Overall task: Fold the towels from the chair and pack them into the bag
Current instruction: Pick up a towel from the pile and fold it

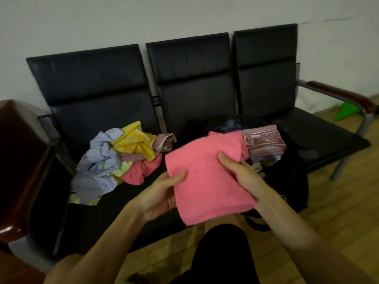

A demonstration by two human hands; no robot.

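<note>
Far left: brown armrest.
Left seat of the black chair: loose pile of unfolded towels (lilac, yellow, pale green, pink, mauve), crumpled on the cushion.
Centre: left hand grips the left edge of the pink towel, thumb on top, fingers curled beneath. The towel is folded to a rough rectangle and held in the air before the chair, between the pile and the bag.
Right hand grips the towel's right edge, thumb on top, fingers hidden under the cloth.
Right: the bag is black and stands open on the seat, with a folded striped towel showing inside.
Far right: green item on the floor, blurred.
</note>
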